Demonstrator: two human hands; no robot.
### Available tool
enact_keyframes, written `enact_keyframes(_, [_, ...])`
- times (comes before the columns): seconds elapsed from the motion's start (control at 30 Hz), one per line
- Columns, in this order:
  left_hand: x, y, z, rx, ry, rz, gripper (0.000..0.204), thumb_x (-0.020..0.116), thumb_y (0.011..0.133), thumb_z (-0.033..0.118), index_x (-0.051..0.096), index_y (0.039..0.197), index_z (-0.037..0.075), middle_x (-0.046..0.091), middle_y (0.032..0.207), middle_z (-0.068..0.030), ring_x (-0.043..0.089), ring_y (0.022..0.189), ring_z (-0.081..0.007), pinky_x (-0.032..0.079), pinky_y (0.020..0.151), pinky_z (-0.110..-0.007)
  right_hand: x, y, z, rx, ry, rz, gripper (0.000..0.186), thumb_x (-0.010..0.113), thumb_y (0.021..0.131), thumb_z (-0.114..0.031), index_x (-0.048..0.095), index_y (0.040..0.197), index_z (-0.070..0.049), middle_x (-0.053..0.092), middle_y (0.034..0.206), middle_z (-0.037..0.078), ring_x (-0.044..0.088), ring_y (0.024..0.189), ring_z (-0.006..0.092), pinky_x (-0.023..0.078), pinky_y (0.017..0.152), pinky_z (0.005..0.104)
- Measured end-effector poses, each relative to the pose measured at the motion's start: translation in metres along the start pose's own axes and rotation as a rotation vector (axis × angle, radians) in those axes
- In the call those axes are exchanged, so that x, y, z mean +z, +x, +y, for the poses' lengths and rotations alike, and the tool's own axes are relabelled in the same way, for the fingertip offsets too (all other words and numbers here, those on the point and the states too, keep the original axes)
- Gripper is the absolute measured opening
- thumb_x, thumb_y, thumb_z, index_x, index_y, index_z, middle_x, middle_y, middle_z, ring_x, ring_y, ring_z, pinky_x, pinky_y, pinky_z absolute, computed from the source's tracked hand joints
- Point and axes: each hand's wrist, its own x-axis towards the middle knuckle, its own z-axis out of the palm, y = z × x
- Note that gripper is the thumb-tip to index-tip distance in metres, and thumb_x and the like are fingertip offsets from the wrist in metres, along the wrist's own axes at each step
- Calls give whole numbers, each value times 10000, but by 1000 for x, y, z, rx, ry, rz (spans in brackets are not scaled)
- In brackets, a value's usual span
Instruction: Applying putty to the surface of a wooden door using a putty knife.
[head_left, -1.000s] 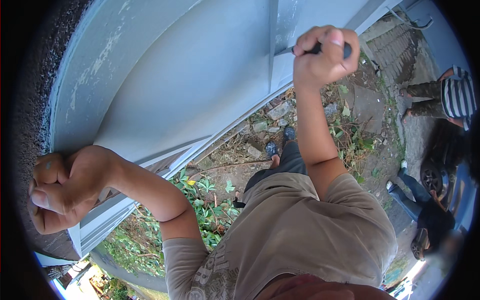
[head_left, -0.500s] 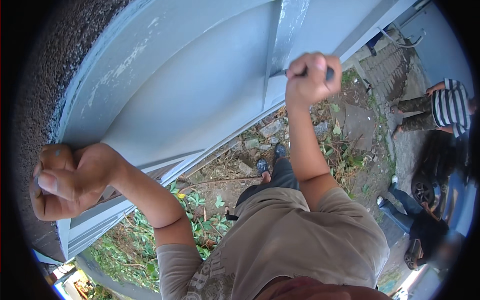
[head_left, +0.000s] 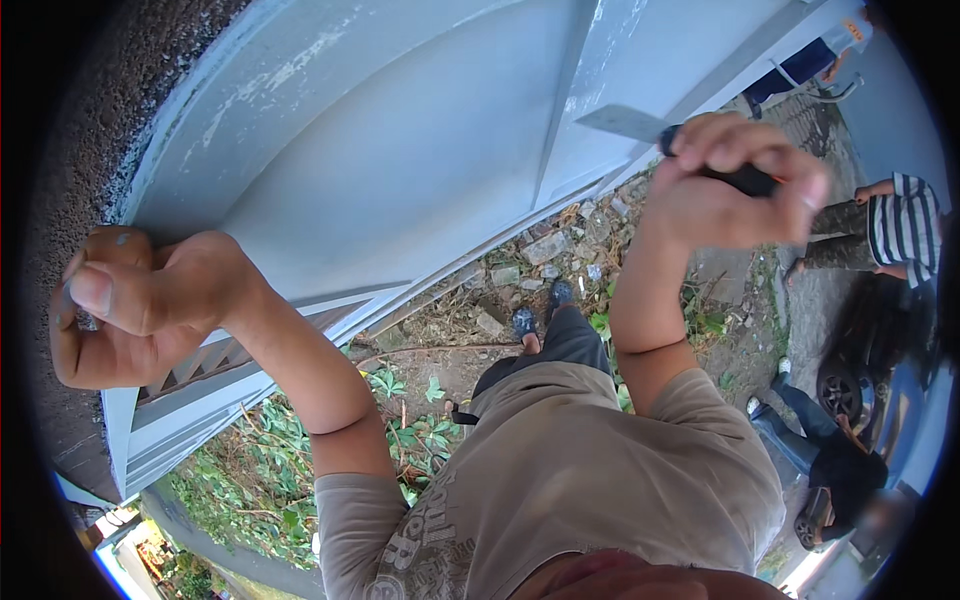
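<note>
In my right hand is a putty knife with a black handle and a flat metal blade. Its blade points left, over the light blue-grey panel; I cannot tell whether it touches. My left hand is curled closed at the far left, by the panel's lower left corner and the rough dark wall. Whatever its fingers hold, if anything, is hidden. Scuffed, flaking paint marks the panel's curved border.
Rubble and leafy plants lie on the ground below, around my feet. To the right stand a person in a striped shirt, another in dark clothes, and a parked dark car. A further person is at the upper right.
My right hand has swung right and turned, and the putty knife's blade now shows. My left hand has shifted slightly up in the picture. Another person has come into view at the upper right.
</note>
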Motion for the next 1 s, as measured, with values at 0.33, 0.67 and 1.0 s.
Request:
enact_keyframes(0.33, [-1,-5,-15,170,29,-8,286,615,925,193,426,971,-17,404,466,-15,381,399,-79,270,433,-205,36,32,14,-59,-129,34,465,385,954,-536,533,798,-124,476,517,42,439,330,180,381,321,308])
enact_keyframes(0.67, [0,-8,0,67,8,-5,197,591,953,160,448,984,29,503,569,-49,466,438,-71,326,440,-174,46,24,16,-68,-180,31,288,522,965,-267,492,758,-69,511,511,68,448,331,165,356,308,289])
enact_keyframes(1.0, [12,-10,10,8,68,-8,237,603,966,206,475,942,8,517,679,-41,443,440,-50,288,450,-182,45,31,9,-105,-137,50,265,548,940,-240,457,773,-56,483,496,77,446,331,164,374,314,318])
